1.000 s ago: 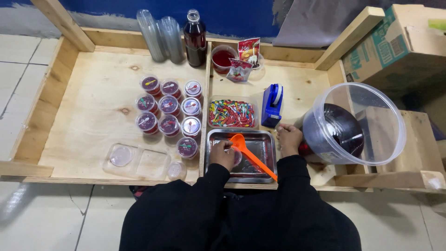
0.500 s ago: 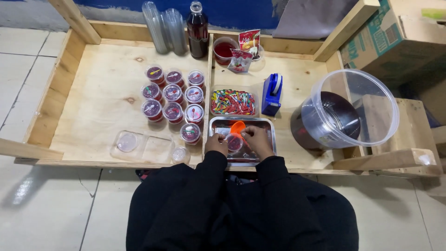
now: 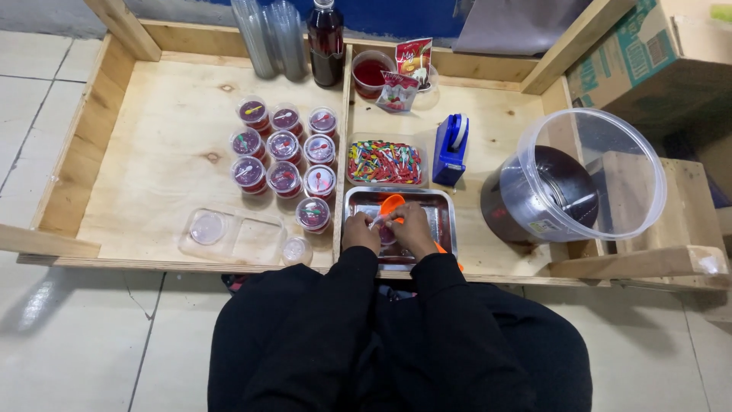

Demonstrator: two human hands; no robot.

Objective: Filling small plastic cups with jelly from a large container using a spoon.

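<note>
Open bare plywood [image 3: 152, 145] lies left of the cluster of lidded red-filled cups [image 3: 286, 156]. Around the shallow metal tray [image 3: 442, 210], room is tight: a box of coloured sticks [image 3: 385, 162] and a blue tape dispenser [image 3: 451, 149] behind, a large clear plastic tub [image 3: 587, 179] to the right.

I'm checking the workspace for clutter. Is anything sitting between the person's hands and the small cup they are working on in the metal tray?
Nothing visible does. The left hand and right hand already meet at the small cup over the metal tray; the orange scoop lies just behind them.
</note>
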